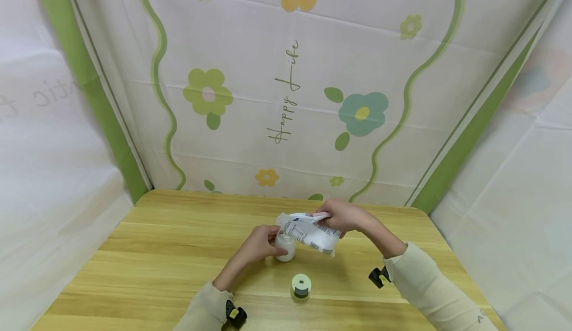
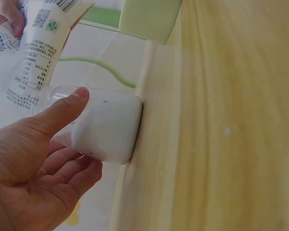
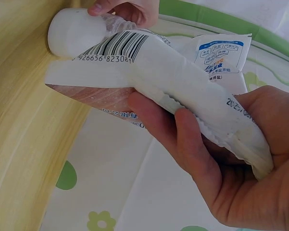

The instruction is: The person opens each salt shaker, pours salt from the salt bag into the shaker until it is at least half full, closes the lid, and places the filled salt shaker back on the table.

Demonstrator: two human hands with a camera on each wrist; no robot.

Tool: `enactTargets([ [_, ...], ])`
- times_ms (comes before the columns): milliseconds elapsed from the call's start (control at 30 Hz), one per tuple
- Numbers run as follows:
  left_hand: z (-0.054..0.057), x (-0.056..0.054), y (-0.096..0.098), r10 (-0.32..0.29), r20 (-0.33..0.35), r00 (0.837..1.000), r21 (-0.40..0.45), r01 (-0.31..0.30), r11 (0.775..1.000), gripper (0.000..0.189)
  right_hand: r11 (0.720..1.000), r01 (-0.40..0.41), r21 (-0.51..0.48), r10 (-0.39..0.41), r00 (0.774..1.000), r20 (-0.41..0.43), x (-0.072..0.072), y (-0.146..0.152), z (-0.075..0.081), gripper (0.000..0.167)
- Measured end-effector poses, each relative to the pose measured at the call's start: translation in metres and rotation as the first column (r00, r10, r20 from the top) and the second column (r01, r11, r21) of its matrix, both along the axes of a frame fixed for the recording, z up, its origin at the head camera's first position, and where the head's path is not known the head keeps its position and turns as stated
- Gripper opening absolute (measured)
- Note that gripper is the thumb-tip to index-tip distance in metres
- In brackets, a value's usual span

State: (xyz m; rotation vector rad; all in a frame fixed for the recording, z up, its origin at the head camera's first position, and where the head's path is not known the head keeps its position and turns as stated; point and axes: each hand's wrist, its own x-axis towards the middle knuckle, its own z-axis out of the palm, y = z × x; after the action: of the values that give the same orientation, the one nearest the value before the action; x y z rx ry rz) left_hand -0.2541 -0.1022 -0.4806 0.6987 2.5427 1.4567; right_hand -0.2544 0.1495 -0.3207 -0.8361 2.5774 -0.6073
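Note:
A small clear jar (image 1: 285,252), largely filled with white stuff, stands upright on the table. My left hand (image 1: 259,244) holds it from the left, thumb on the near side and fingers on the far side. In the left wrist view the white contents fill the lower part of the jar (image 2: 110,126). My right hand (image 1: 347,217) grips a white printed bag of salt (image 1: 313,234), tilted so that one end lies over the jar's mouth. The right wrist view shows a barcode on the bag (image 3: 182,79) and fingers curled round it. The bag hides the jar's opening.
A pale green cap (image 1: 301,285) with a grey flap stands on the wooden table (image 1: 178,241), nearer me than the jar. White specks lie on the table near the jar. A flowered curtain (image 1: 250,157) rises behind the table's far edge.

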Motion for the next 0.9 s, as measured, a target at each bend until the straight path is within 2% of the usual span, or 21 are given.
enactTargets([
  [900, -0.0016, -0.0007, -0.0012, 0.001, -0.016, 1.0, 0.006, -0.001, 1.0, 0.051, 1.0, 0.009, -0.011, -0.01, 1.0, -0.019, 0.0023, 0.0054, 0.0038, 0.014],
])
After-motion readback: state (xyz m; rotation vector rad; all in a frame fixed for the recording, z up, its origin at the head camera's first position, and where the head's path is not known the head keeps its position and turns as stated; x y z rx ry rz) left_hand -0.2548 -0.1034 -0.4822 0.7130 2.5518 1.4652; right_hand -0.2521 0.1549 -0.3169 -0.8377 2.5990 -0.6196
